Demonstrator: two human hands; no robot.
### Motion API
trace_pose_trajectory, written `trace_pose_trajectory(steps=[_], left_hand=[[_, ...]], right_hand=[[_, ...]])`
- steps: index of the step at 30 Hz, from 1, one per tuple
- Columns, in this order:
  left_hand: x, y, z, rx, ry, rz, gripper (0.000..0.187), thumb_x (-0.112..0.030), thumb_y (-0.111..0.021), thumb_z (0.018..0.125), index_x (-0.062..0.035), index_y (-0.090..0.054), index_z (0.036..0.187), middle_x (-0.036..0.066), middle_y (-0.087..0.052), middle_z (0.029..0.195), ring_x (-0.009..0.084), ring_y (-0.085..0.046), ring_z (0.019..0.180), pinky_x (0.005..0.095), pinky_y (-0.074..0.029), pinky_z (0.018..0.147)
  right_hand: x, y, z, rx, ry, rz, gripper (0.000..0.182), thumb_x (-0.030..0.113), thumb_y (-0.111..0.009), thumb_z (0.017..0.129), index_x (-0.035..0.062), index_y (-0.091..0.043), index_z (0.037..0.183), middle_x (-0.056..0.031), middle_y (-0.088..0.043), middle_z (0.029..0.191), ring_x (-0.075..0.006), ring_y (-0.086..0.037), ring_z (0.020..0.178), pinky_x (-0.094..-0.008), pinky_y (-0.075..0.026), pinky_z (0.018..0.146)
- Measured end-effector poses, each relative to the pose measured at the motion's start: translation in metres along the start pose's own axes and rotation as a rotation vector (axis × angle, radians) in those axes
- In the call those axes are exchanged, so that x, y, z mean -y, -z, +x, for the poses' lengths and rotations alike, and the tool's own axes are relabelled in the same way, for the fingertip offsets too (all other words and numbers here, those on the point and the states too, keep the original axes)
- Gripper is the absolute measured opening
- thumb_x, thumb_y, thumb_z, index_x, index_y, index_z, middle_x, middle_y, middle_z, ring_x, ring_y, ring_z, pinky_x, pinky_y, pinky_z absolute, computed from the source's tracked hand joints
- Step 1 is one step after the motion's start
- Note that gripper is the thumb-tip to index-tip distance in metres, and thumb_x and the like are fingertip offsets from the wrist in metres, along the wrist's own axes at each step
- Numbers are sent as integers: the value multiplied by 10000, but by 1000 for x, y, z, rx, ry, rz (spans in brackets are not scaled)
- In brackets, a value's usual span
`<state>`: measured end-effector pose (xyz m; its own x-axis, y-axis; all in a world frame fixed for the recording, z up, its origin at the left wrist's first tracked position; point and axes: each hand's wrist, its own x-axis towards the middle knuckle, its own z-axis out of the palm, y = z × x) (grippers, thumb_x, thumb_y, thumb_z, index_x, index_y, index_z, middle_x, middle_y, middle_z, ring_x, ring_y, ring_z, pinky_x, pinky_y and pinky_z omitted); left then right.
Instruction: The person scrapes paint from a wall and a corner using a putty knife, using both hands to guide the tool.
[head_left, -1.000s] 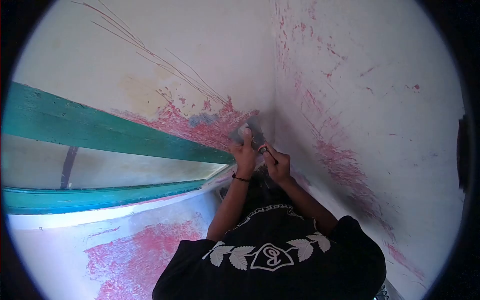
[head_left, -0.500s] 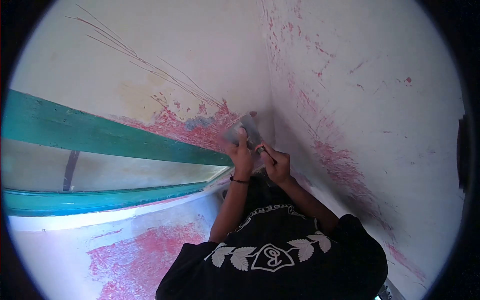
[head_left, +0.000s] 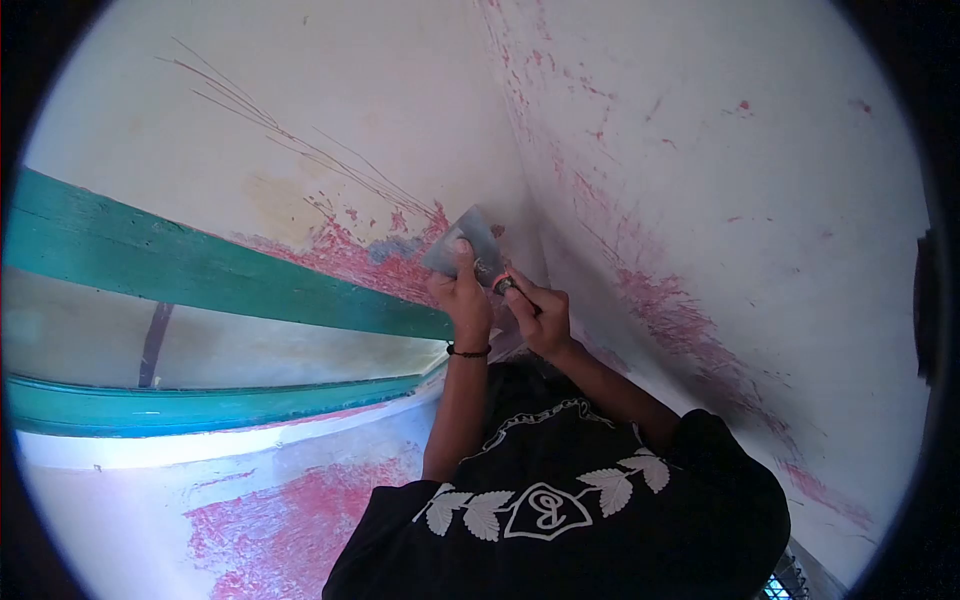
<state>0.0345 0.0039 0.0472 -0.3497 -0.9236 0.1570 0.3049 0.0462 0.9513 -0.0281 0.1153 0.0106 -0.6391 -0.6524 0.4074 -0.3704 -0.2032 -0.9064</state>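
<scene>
A broad metal scraper (head_left: 480,233) lies with its blade against the wall near the corner, over red scraped marks. My left hand (head_left: 466,303) grips the lower left part of the blade, its thumb stretched up across the metal face. My right hand (head_left: 541,318) is closed around the dark handle with its orange-red collar. Left of the blade, a rough red patch (head_left: 345,252) shows on the white wall, with a small grey-blue patch (head_left: 393,248) in it. The blade's far side and the fingers behind it are hidden.
A teal window or door frame (head_left: 200,255) runs close under the left wall area, with a second teal rail (head_left: 220,405) below. The right wall (head_left: 760,220) meets the left one at a corner just beyond my hands. Red patches (head_left: 290,520) mark the lower wall.
The scraper and both hands have shifted slightly left and up in the view, and the blade looks turned a little. The camera view has also moved slightly. Both hands keep their hold.
</scene>
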Motion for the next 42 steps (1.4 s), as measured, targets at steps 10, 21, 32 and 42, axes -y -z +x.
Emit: trace_pose_trajectory(steps=[10, 21, 32, 42], left_hand=[[-8, -10, -9, 19, 58, -123, 300, -291, -645, 988, 8, -659, 979, 31, -645, 924, 105, -593, 804, 276, -475, 673], [22, -4, -15, -45, 24, -160, 266, -255, -606, 1012, 8, -646, 1029, 34, -650, 924, 118, -602, 769, 288, -485, 650], [29, 10, -12, -21, 31, -146, 260, -260, -618, 1007, -1, -638, 1026, 22, -638, 929, 111, -588, 795, 296, -473, 661], [31, 14, -19, -17, 49, 26, 260, -248, -602, 1014, 9, -640, 996, 31, -649, 910, 126, -610, 753, 285, -495, 669]], right_hand=[[-8, -1, -9, -57, 69, 34, 357, 155, -616, 955, -19, -643, 1266, -181, -691, 792, -175, -625, 613, -326, -501, 604], [-24, -5, -27, -70, 45, 36, 356, 143, -628, 942, -12, -651, 1261, -203, -697, 815, -221, -685, 666, -334, -519, 630], [-23, -8, -28, -97, 83, 38, 345, 165, -633, 946, -5, -663, 1246, -202, -657, 739, -223, -652, 596, -355, -497, 591], [-28, -13, -32, -108, 60, 28, 343, 165, -627, 957, 22, -658, 1267, -144, -587, 644, -146, -560, 547, -317, -465, 554]])
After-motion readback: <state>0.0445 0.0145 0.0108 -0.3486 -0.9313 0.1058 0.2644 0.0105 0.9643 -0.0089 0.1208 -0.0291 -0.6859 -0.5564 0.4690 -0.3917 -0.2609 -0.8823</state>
